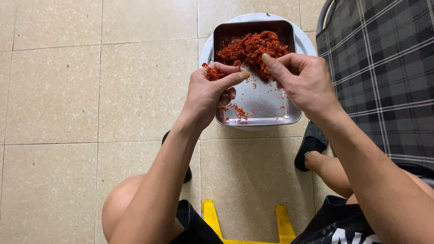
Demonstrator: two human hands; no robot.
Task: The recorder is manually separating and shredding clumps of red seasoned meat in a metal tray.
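Left-hand fingers (224,74) pinched narrowly around a small clump of shredded orange-red strands (211,72), thumb stretched across toward the other hand. Right-hand fingers (276,68) curled in close, thumb tip raised; whether any strands sat between them could not be told. Both held just above a rectangular shiny metal tray (264,101), left hand (205,95) over its near-left edge, right hand (305,81) over its right side. Heaped in the far half of the tray, a loose mound of the same orange-red shreds (251,47); scattered bits across the bare near half. Under the tray, a round pale grey stool top (307,43), standing on a beige tiled floor (90,90). Near the stool, black slippers (309,144) on the feet. At the right, a dark plaid fabric chair (379,77). At the bottom edge, a yellow plastic seat (244,223) between bare knees.
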